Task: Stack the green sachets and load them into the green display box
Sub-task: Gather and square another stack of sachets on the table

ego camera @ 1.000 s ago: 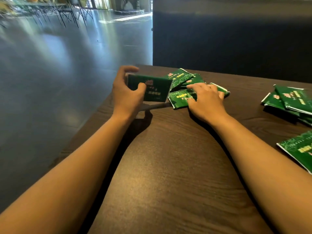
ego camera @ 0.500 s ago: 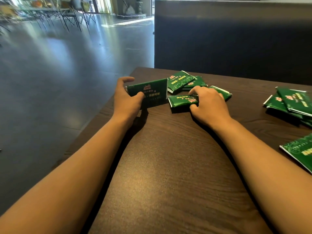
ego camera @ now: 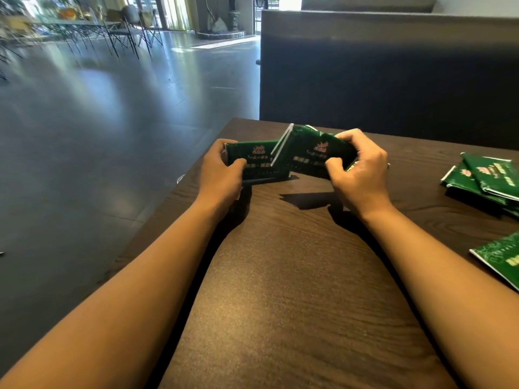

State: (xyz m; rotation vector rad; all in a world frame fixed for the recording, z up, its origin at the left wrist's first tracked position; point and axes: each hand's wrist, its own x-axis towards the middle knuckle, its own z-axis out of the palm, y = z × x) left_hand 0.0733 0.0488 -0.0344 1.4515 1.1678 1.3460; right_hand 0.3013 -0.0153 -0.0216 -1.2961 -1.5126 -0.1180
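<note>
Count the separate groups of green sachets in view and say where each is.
4: left hand's bundle; right hand's bundle; table pile at right; sachet at right edge. Others may be hidden.

Near the centre of the frame, at the table's (ego camera: 295,276) far edge, the left hand (ego camera: 222,178) holds the display box (ego camera: 252,164) upright on the table. Just right of it, the right hand (ego camera: 362,175) holds a stack of sachets (ego camera: 314,155) tilted above the table, its left end overlapping the box. Another pile of sachets (ego camera: 486,178) lies at right, a lone sachet (ego camera: 502,256) below it. A bench back (ego camera: 393,80) stands behind the table.
</note>
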